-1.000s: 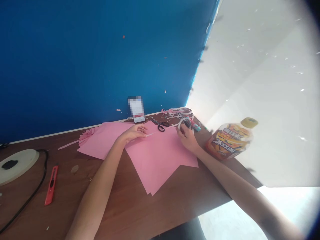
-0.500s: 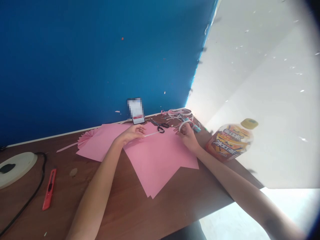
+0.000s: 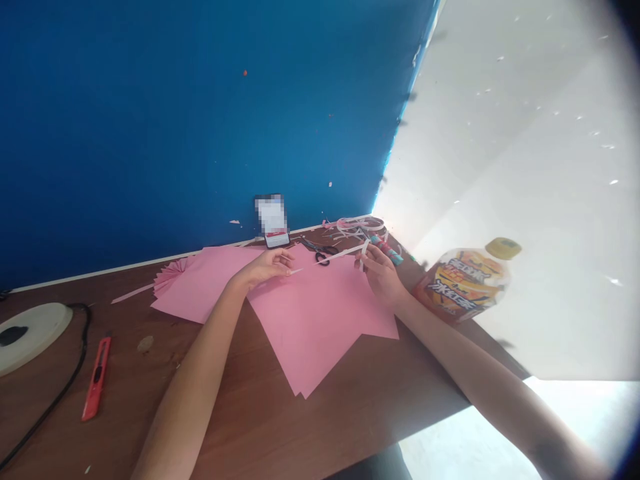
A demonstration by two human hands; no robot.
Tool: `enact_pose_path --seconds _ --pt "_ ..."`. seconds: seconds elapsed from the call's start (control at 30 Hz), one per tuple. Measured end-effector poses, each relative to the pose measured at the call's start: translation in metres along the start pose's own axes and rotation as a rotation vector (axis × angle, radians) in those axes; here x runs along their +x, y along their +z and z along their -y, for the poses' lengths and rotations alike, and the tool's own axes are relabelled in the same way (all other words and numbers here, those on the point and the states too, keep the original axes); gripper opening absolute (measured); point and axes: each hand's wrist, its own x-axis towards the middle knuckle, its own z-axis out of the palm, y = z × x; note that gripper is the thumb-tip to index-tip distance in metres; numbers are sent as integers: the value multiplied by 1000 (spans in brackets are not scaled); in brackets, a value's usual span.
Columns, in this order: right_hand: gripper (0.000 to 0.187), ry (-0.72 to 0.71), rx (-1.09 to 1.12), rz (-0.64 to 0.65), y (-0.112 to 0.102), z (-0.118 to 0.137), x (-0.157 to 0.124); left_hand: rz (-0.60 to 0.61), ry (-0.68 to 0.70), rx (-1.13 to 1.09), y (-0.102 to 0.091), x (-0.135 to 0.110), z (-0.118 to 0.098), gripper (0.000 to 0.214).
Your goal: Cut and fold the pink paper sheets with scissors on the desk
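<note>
My left hand [image 3: 270, 265] pinches a short piece of white tape [image 3: 298, 271] above the pink paper [image 3: 310, 320]. In my right hand [image 3: 380, 268] is a roll of narrow white tape [image 3: 365, 257], seen nearly edge-on between the fingers. From that roll a tape strip [image 3: 340, 254] runs leftward toward my left hand. A small gap shows between the two pieces; I cannot tell whether they are parted. Black-handled scissors [image 3: 329, 252] lie just behind the strip. The pink sheets lie flat beneath both hands, with pleated pink paper [image 3: 173, 275] at their left end.
A phone [image 3: 273, 220] leans on the blue wall. A tangle of strips [image 3: 357, 227] and a blue-red tube [image 3: 387, 249] lie in the back corner. A large drink bottle [image 3: 463, 283] stands right. Left are a red utility knife [image 3: 97, 380], a black cable [image 3: 83, 347] and a white round base [image 3: 37, 333].
My right hand has turned, bringing the tape roll more upright. A strip now slopes from the roll toward my left hand, which has barely moved.
</note>
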Motion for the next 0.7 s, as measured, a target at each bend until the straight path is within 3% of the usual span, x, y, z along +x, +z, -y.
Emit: enact_pose_path --seconds 0.23,0.47,0.7 --pt "27 6 120 14 -2 -1 0 10 5 12 -4 2 4 47" --pt "16 39 22 -11 -5 1 2 2 3 2 -8 0 4 50" --pt "38 85 -146 -59 -6 2 1 8 -9 40 -11 -1 5 51"
